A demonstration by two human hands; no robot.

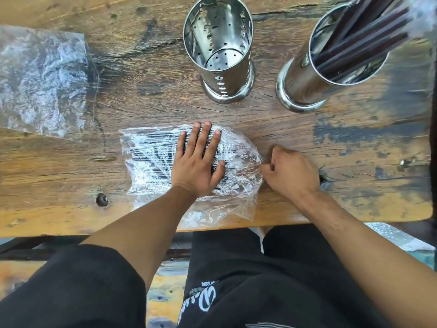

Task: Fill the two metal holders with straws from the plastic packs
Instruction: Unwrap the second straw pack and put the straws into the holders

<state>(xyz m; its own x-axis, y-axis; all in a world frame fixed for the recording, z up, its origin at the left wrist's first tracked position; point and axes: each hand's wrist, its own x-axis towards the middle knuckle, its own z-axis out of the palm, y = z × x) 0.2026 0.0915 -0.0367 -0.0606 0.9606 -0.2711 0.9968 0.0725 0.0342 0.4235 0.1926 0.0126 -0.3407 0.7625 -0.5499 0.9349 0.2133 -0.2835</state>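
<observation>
A clear plastic pack (151, 159) of black straws lies flat near the table's front edge. My left hand (197, 162) presses flat on top of it with fingers spread. My right hand (292, 171) is closed at the pack's right end, pinching the crinkled plastic there. Behind the pack stands an empty perforated metal holder (218, 50). To its right a second metal holder (331, 67) holds several dark straws (361, 41) leaning toward the upper right.
An empty crumpled plastic bag (42, 81) lies at the table's left. The worn wooden table (354, 143) ends just below the pack. My legs in black shorts are under the front edge. A knot hole (102, 200) sits left of the pack.
</observation>
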